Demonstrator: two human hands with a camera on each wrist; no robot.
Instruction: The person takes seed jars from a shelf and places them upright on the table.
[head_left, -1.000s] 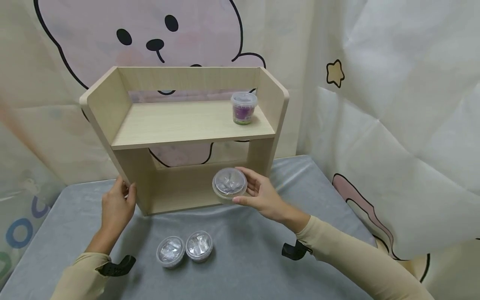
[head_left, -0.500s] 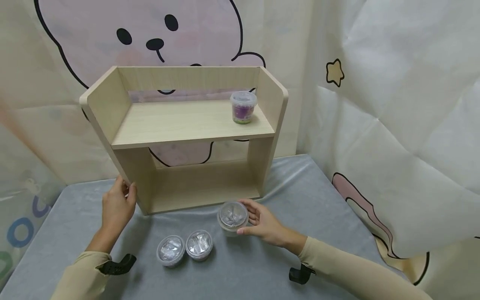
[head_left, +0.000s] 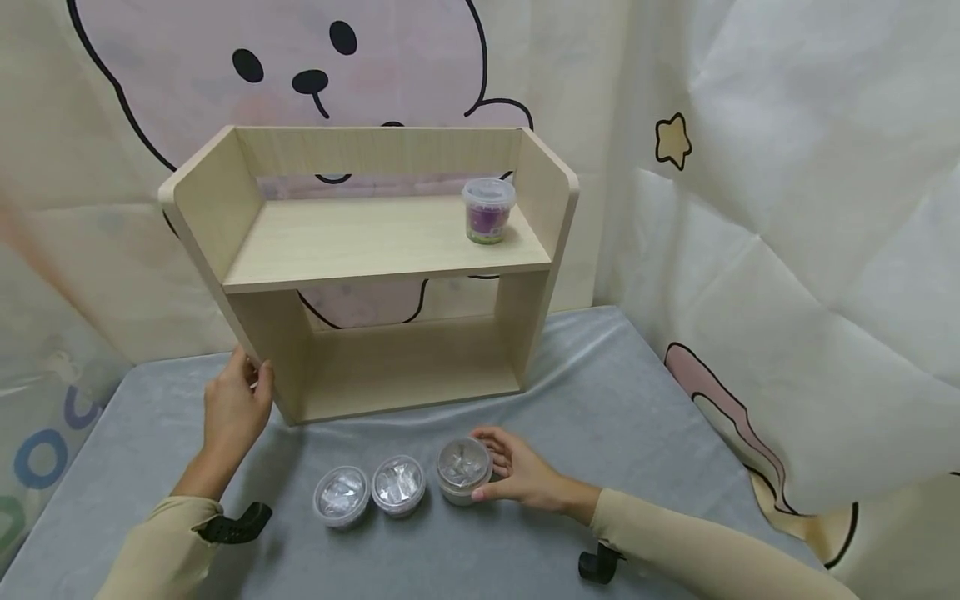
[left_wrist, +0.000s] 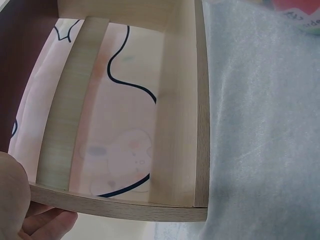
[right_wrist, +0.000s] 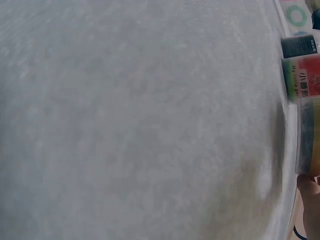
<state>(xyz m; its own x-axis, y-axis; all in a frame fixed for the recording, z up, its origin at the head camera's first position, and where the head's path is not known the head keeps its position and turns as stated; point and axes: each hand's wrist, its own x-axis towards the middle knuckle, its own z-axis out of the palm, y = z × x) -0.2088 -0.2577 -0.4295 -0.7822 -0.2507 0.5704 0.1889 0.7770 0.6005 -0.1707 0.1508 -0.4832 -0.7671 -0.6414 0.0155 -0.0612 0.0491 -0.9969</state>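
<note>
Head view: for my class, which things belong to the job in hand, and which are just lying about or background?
Likely the job:
clear round plastic tub, pinched by the right hand
two similar lidded tubs beside it
purple-banded clear tub, on the upper shelf
pale wooden shelf unit, gripped by the left hand

Likely background:
grey-blue tablecloth
cream printed curtain

The grey-blue worktop [head_left: 487, 550] bears a pale wooden shelf unit [head_left: 405, 367] toward twelve o'clock, with two lidded tubs [head_left: 398, 485] side by side at the unit's six o'clock. The upper shelf [head_left: 360, 237] supports one purple tub [head_left: 488, 213], upright, toward three o'clock.
</note>
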